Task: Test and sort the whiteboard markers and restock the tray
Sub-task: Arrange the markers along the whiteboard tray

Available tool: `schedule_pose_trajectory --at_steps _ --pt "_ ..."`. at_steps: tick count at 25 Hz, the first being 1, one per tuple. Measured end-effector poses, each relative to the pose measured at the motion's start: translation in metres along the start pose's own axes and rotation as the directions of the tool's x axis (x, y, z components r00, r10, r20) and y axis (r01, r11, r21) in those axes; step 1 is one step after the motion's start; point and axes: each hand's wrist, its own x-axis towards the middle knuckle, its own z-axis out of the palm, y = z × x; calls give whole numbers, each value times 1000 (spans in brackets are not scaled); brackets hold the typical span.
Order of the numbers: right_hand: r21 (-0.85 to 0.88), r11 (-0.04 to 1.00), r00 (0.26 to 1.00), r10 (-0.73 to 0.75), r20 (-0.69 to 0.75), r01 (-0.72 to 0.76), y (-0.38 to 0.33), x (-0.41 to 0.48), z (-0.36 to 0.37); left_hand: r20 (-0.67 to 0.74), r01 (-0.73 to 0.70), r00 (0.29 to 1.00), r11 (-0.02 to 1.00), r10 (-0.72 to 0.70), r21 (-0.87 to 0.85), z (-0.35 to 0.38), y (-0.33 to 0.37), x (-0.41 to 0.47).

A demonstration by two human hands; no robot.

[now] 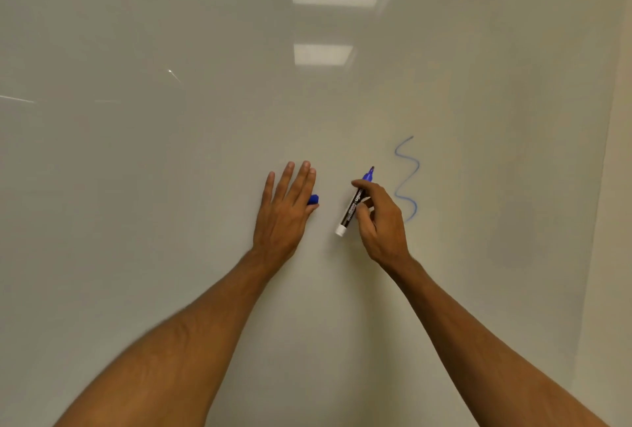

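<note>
My left hand [287, 208] spread on whiteboard [154, 187], thumb pinning cap [313, 199] | right hand [379, 221] pinching marker [354, 204], tip just left of squiggle [407, 177] | line looks solid: I'd recap squarely, pressing until snug

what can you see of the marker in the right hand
The marker is uncapped: dark barrel with white print, white end plug, blue collar and tip. It is tilted, tip up and slightly right, left of the blue squiggle on the whiteboard. The right hand grips its barrel; the blue cap is pinched in the left hand.
</note>
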Motion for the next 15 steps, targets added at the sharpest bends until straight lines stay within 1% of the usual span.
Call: schedule_pose_trajectory --at_steps 1,4,7,9,12,13,15 --pt "-6 1000 1000 -21 -6 21 2 8 -2 -14 4 1000 1000 -4 9 2 -2 9" --pt "-106 985 989 -138 -42 133 7 24 -4 -49 11 999 1000 -11 -14 9 -2 24" --pt "-104 981 969 -178 -169 162 12 31 -4 -98 40 994 999 -42 -25 16 1 26" --pt "-68 991 958 -129 -255 115 15 35 -4 -128 42 991 999 -44 -21 18 1 24" --pt "8 1000 956 21 -291 -19 18 47 -4 -147 41 988 999 -43 -16 19 1 25" --pt "2 999 951 43 -306 -45 20 51 -4 -147 41 988 999 -42 -14 19 1 25" --pt "-48 997 937 39 -348 -59 21 55 -2 -152 42 987 999 -43 -11 20 1 25"
